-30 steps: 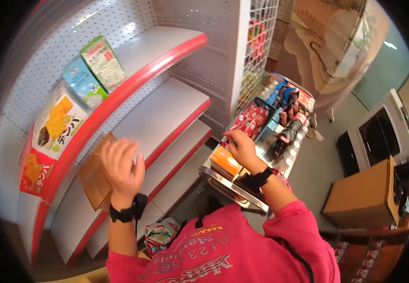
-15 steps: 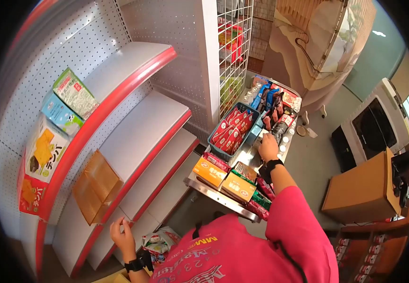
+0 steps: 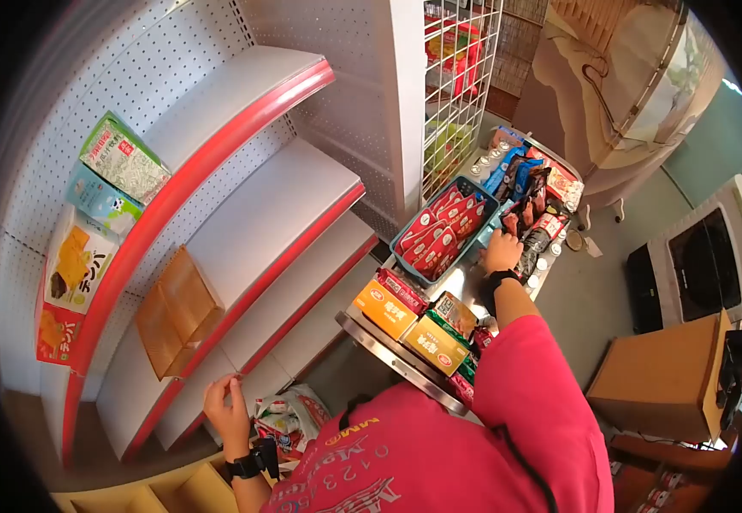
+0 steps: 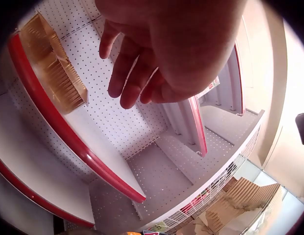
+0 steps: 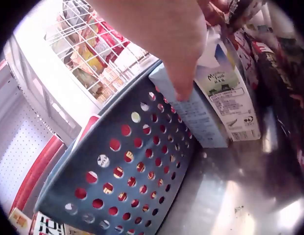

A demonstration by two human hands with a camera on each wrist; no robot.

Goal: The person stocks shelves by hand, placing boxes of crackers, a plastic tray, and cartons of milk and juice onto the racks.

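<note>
My right hand (image 3: pixel 501 250) is over the trolley, beside a blue-grey perforated basket (image 3: pixel 405 256) that holds red packets (image 3: pixel 439 235). In the right wrist view its thumb (image 5: pixel 182 88) lies against a light blue carton (image 5: pixel 203 125), and its other fingers are hidden. A white-and-green drink carton (image 5: pixel 230 95) stands right alongside the blue one, both upright on the shiny metal top. Low in front of the shelves hangs my left hand (image 3: pixel 227 410), fingers loosely bent, holding nothing. A brown ribbed tray (image 3: pixel 178 312) sits on the shelf beyond it.
Snack boxes (image 3: pixel 84 261) line the upper shelf (image 3: pixel 234 94) at left. Orange boxes (image 3: pixel 388 308) stand at the trolley's near end, with dark bottles (image 3: pixel 546 227) along its right side. A white wire grid (image 3: pixel 465 85) rises behind. A cardboard box (image 3: pixel 657 376) is at right.
My right hand has reached forward over the trolley to the cartons beside the basket. My left hand has dropped from in front of the brown tray to below it.
</note>
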